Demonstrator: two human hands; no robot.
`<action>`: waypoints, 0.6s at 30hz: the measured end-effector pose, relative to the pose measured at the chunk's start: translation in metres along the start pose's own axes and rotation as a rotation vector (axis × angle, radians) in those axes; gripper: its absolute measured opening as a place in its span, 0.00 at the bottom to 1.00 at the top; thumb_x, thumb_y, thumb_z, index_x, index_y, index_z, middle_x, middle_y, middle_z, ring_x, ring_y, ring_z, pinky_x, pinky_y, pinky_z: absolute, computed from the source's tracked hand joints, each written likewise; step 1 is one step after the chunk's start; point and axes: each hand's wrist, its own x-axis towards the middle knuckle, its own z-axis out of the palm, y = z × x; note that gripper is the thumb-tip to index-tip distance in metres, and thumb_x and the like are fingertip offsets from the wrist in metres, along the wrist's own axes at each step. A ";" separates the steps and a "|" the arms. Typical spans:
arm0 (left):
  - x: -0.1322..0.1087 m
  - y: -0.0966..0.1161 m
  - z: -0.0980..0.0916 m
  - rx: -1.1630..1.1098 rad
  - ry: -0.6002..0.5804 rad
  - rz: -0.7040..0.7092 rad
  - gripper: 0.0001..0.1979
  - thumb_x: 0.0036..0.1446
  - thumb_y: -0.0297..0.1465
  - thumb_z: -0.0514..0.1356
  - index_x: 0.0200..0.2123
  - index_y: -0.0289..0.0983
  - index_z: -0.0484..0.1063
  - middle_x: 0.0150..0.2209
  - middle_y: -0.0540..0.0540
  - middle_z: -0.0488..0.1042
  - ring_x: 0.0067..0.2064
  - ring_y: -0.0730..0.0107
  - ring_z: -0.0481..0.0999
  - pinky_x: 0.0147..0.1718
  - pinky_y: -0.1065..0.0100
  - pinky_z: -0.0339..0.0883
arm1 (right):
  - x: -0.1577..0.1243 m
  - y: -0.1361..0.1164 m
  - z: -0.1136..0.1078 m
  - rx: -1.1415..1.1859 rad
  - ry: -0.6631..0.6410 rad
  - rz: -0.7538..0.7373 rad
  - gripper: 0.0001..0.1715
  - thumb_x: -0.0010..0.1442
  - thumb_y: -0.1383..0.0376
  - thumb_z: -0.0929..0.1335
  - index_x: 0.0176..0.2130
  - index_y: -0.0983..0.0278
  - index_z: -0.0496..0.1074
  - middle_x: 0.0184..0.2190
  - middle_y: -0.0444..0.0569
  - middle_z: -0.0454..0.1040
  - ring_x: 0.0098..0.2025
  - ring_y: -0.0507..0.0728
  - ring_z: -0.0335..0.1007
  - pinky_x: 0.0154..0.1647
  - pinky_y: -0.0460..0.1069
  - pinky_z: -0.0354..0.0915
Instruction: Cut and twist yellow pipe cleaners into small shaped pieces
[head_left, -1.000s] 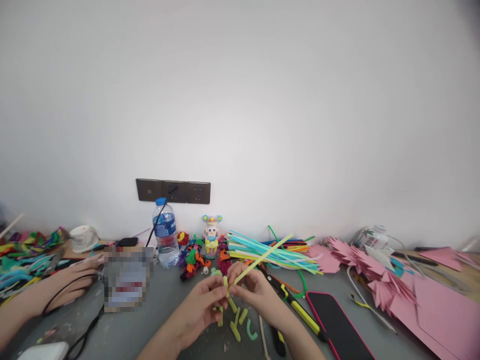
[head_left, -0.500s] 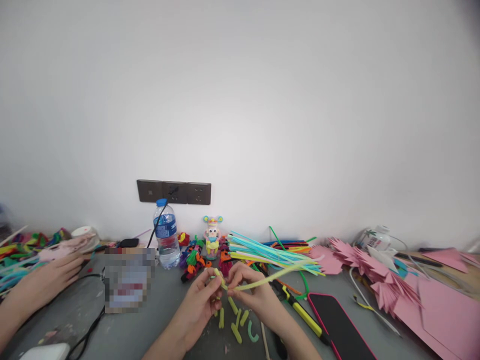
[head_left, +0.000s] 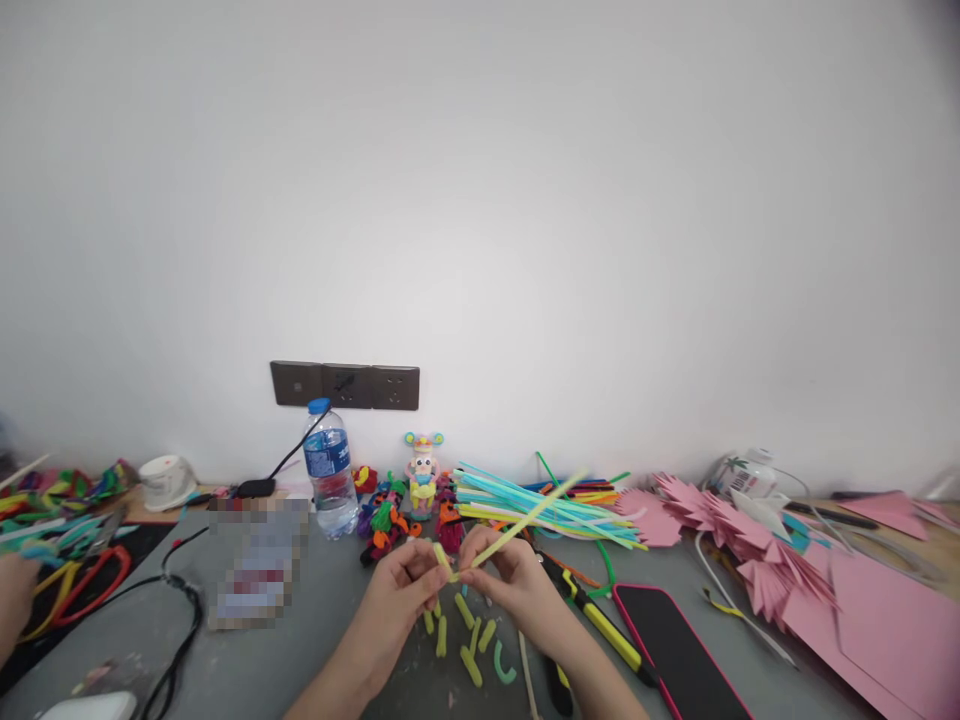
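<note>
My left hand (head_left: pixel 401 588) and my right hand (head_left: pixel 510 577) meet just above the grey table (head_left: pixel 315 640), both pinched on one pale yellow pipe cleaner (head_left: pixel 517 522). Its free length slants up and to the right from my right fingers; its short bent end sits at my left fingertips. Under my hands lie several short yellow-green pipe cleaner pieces (head_left: pixel 469 640) and a curved teal piece (head_left: pixel 502 662).
A bundle of coloured pipe cleaners (head_left: pixel 540 500), a small toy figure (head_left: pixel 422 472), a water bottle (head_left: pixel 330 482), a phone in a pink case (head_left: pixel 671 645), a yellow-handled cutter (head_left: pixel 600 625), pink paper shapes (head_left: pixel 750 560). Another person's hand (head_left: pixel 15 600) at the far left edge, by a black cable (head_left: pixel 176 585).
The pipe cleaner's free end swung down toward level, then back up to the right. The other person's hand drew back from beside the blurred item to the left edge.
</note>
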 end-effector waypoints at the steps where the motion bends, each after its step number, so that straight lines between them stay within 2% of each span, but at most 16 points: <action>1: 0.000 -0.001 0.000 -0.017 0.003 -0.015 0.18 0.37 0.39 0.74 0.26 0.34 0.73 0.24 0.53 0.68 0.25 0.79 0.61 0.24 0.76 0.55 | 0.000 -0.001 0.000 0.011 -0.002 0.005 0.14 0.54 0.56 0.73 0.29 0.65 0.72 0.28 0.46 0.69 0.33 0.55 0.64 0.35 0.48 0.59; 7: 0.001 -0.004 0.000 -0.132 0.007 -0.062 0.22 0.34 0.36 0.76 0.30 0.37 0.69 0.26 0.54 0.71 0.25 0.79 0.64 0.24 0.76 0.55 | -0.002 -0.004 -0.001 0.028 -0.013 0.019 0.13 0.54 0.58 0.73 0.28 0.65 0.72 0.29 0.45 0.68 0.34 0.55 0.64 0.37 0.48 0.59; 11: 0.002 -0.001 -0.001 -0.086 -0.094 -0.053 0.25 0.36 0.36 0.75 0.26 0.37 0.61 0.21 0.58 0.66 0.22 0.82 0.58 0.22 0.76 0.50 | -0.002 -0.003 -0.002 0.083 -0.031 -0.011 0.13 0.53 0.58 0.74 0.28 0.65 0.73 0.27 0.45 0.68 0.32 0.54 0.63 0.35 0.48 0.59; 16: -0.003 0.002 -0.001 0.020 -0.229 -0.143 0.26 0.36 0.37 0.75 0.31 0.38 0.61 0.20 0.59 0.64 0.22 0.81 0.55 0.22 0.76 0.46 | -0.002 -0.005 -0.003 0.237 -0.113 -0.005 0.09 0.53 0.60 0.74 0.29 0.64 0.77 0.30 0.47 0.72 0.35 0.55 0.67 0.38 0.48 0.62; 18: -0.005 0.003 -0.001 0.064 -0.285 -0.180 0.26 0.36 0.35 0.75 0.30 0.37 0.60 0.20 0.58 0.64 0.22 0.81 0.55 0.22 0.75 0.47 | -0.003 -0.007 -0.003 0.287 -0.173 0.027 0.07 0.51 0.62 0.75 0.29 0.64 0.78 0.32 0.48 0.74 0.38 0.56 0.69 0.40 0.49 0.63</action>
